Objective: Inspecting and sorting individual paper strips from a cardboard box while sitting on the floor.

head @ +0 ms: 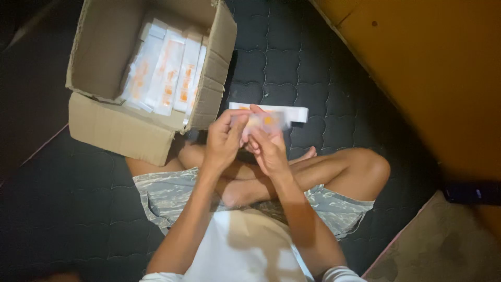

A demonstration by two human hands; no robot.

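Head view: two hands [245,138], one packet [269,119].

— Dim in here, isn't it? Light seems to fall from above onto the open brown cardboard box [151,78]; the white and orange packets inside [167,73] are washed out with glare.

— Left of that box the dark quilted mattress [313,62] sinks into near black. The small white packet [269,117] between the hands, right of the box, is smeared by motion blur.
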